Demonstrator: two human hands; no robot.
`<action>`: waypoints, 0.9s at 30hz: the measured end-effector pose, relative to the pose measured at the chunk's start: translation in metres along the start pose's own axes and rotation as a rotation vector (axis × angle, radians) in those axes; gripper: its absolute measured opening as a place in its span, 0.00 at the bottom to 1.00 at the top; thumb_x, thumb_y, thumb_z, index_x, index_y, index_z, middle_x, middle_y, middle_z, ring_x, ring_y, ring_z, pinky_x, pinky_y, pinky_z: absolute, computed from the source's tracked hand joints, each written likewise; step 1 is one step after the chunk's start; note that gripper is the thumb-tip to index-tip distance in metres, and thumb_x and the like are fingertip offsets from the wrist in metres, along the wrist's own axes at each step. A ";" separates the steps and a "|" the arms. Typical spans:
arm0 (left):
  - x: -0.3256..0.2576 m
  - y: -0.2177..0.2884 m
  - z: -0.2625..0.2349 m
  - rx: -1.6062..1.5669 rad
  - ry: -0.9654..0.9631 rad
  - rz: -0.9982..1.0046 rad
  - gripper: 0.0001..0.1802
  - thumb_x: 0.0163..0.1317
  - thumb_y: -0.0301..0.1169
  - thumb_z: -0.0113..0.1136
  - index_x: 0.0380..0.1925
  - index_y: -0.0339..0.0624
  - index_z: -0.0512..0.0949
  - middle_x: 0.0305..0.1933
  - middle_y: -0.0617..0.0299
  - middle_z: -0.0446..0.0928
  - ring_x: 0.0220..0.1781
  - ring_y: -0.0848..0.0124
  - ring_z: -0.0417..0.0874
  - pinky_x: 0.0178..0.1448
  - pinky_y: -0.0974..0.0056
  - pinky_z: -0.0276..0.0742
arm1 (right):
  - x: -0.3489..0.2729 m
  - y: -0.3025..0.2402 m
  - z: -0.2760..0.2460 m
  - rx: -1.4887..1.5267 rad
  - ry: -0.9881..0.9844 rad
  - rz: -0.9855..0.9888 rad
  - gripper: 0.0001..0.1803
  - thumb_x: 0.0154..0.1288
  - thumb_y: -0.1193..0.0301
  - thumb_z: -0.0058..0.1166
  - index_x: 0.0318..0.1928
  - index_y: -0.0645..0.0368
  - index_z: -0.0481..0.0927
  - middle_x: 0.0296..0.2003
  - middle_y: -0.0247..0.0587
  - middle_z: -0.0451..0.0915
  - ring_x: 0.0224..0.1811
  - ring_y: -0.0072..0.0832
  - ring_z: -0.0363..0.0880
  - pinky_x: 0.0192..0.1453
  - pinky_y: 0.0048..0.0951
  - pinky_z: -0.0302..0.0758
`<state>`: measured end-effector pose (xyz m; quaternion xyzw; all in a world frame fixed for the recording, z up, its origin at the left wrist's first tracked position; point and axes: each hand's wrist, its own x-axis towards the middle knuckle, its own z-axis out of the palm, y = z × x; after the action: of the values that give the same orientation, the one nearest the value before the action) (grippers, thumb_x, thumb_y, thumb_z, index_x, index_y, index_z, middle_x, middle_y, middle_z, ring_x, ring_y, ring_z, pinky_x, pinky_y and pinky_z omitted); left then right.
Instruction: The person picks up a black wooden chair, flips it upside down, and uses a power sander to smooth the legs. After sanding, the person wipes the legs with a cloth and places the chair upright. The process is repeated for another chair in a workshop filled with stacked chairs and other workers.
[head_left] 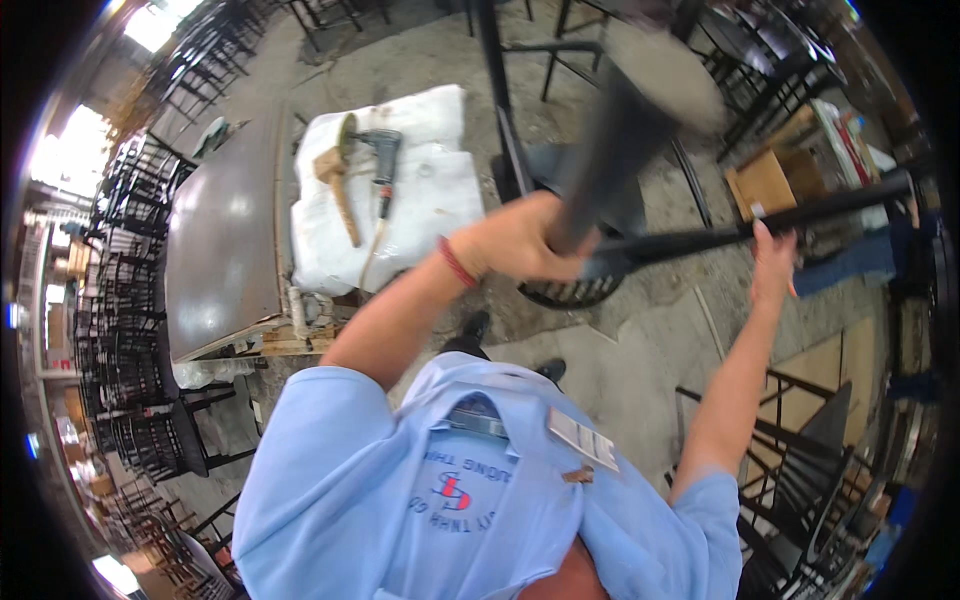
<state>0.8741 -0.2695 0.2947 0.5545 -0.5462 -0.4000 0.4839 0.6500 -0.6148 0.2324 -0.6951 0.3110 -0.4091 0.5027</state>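
— Hands first: what is held?
— A black chair [600,200], lifted and tilted, is gripped by the left hand [520,245], closed round one blurred leg; another leg is steadied by the right hand [772,262], its fingers curled on the bar.
— And around it?
— Behind, an angle grinder [380,160] and a wooden mallet [338,190] are laid on a white padded bench [420,210], beside a brown tabletop [225,230].
— How far along?
— Hard to judge: the tools lie untouched, so handling seems under way, finishing not begun.

both hands on a raised black metal chair frame [700,240] — left hand [520,245] gripping a blurred leg, right hand [772,262] a rail
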 end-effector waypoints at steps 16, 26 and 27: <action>-0.141 -0.250 -0.203 0.584 0.830 -0.774 0.14 0.48 0.33 0.65 0.25 0.29 0.81 0.31 0.37 0.80 0.38 0.44 0.82 0.43 0.48 0.77 | -0.165 0.052 0.004 -0.412 0.231 0.608 0.25 0.70 0.56 0.47 0.60 0.59 0.69 0.31 0.34 0.76 0.24 0.26 0.70 0.25 0.30 0.69; -0.136 -0.210 -0.213 0.058 0.825 -0.603 0.11 0.57 0.32 0.51 0.20 0.37 0.70 0.15 0.62 0.68 0.12 0.70 0.68 0.17 0.62 0.65 | -0.459 0.034 0.140 -0.230 -0.269 1.418 0.26 0.66 0.55 0.55 0.60 0.53 0.73 0.49 0.39 0.79 0.43 0.33 0.80 0.41 0.37 0.79; -0.144 -0.196 -0.212 -0.014 0.751 -0.619 0.12 0.58 0.33 0.52 0.20 0.38 0.69 0.15 0.63 0.68 0.12 0.71 0.67 0.16 0.64 0.64 | -0.466 0.028 0.145 -0.183 -0.249 1.393 0.26 0.66 0.55 0.54 0.60 0.53 0.73 0.51 0.39 0.78 0.45 0.33 0.79 0.43 0.38 0.78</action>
<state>1.1114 -0.1178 0.1363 0.7937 -0.1406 -0.3012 0.5095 0.5575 -0.1651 0.0630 -0.4159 0.6561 0.1174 0.6187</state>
